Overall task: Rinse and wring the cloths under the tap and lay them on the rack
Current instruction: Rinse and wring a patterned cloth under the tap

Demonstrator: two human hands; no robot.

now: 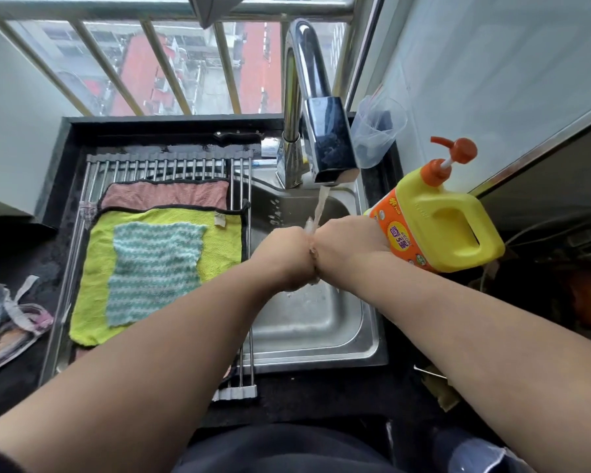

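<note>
I log rinsing: left hand (284, 256) and right hand (350, 240) meet under the tap (323, 138); fingers hidden, cannot tell grip. Next, likely: wring.

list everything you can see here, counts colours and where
pink cloth: one, pink, back of the rack
yellow-green cloth: one, dark-edged, flat on the rack
striped cloth: one, teal and white, on the yellow-green cloth
rack: one, steel bars, over the sink's left part
sink: one, steel, centre
tap: one, chrome, behind the sink, water running
detergent bottle: one, yellow with orange pump, right of the sink
plastic cup: one, clear, right of the tap
left hand: one, under the stream, against the right hand; grip hidden
right hand: one, under the stream; grip hidden
</note>
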